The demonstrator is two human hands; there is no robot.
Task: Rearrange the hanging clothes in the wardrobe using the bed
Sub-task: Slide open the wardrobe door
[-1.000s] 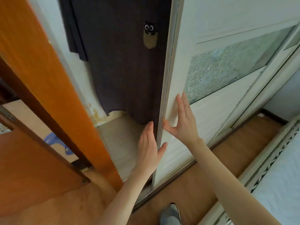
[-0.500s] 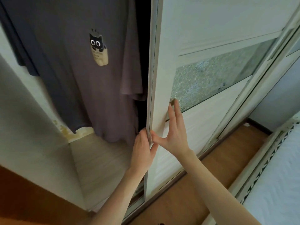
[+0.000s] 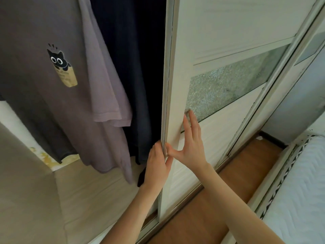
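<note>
Head view: stands before the white sliding door (image 3: 219, 32) of the wardrobe (image 3: 88, 191), both bare arms reaching forward. Grips the door's left edge with the left hand (image 3: 158, 166), thumb on the front face, fingers tucked round behind the edge. Presses the right hand (image 3: 190, 147) flat against the door face just right of that edge, fingers straight and pointing up, tips at the lower corner of the frosted glass panel (image 3: 228, 85), thumb spread toward the left hand's thumb. Shows the hanging clothes left of the door, in the open wardrobe: a grey T-shirt (image 3: 44, 103) with a black cat print, and between it and the door a dark navy garment (image 3: 126, 50). Shows the bed (image 3: 302, 191) right of the door, white and quilted, across a strip of wooden floor (image 3: 237, 173).
</note>
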